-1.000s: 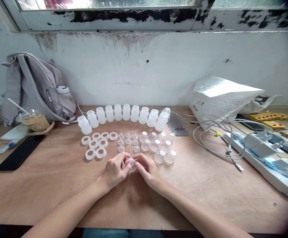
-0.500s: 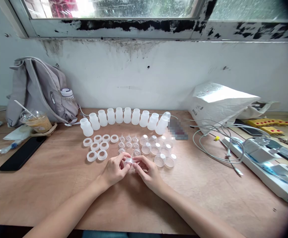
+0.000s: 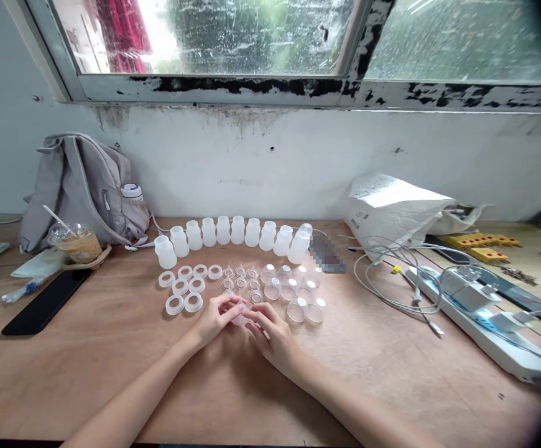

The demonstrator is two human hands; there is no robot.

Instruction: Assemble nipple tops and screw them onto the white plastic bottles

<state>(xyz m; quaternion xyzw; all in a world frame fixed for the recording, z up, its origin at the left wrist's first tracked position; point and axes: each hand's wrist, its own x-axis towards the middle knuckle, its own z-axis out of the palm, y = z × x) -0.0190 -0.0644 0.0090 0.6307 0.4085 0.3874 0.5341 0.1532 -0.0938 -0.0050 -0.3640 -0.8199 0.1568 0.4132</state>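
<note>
My left hand [image 3: 217, 317] and my right hand [image 3: 270, 330] meet over the table, both closed on one small translucent ring-like part [image 3: 239, 315] that their fingers partly cover. Left of them lie several white rings [image 3: 180, 286]. Just beyond the fingers are several clear nipple-shaped pieces [image 3: 240, 284]. Clear domed caps [image 3: 296, 309] sit in rows to the right of these. Behind everything, frosted bottles [image 3: 222, 230] stand upright in a curved row, and the rightmost bottle [image 3: 299, 247] has a clear cap on top.
A black phone [image 3: 46, 302], an iced drink [image 3: 79, 244] and a grey backpack [image 3: 79, 186] are on the left. On the right lie a white bag [image 3: 387, 205], coiled cables [image 3: 377, 286], a power strip [image 3: 485, 323] and yellow parts [image 3: 480, 246].
The camera view has tilted up, showing more window. Both hands still hold the small part; it has turned, and my right fingers have moved over it.
</note>
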